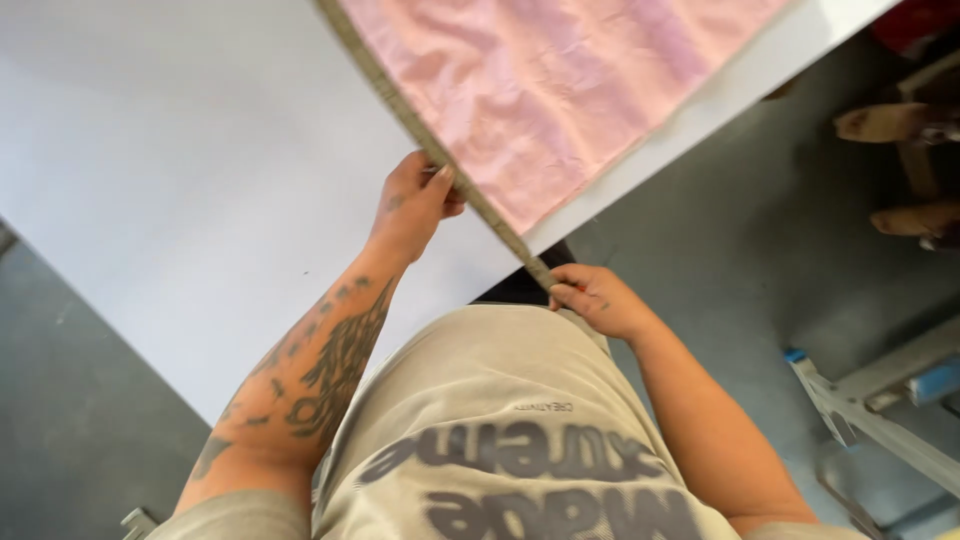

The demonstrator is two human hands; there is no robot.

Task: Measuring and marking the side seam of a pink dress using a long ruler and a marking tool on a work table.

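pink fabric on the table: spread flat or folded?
Spread flat. The pink fabric lies open on the white table, wrinkled, no fold visible; its far end is out of frame. Both hands hold a strip along its edge.

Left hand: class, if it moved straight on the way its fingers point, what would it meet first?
The left hand points up and right along the tape measure it pinches; it would probably meet the pink cloth first, right beside the fingertips.
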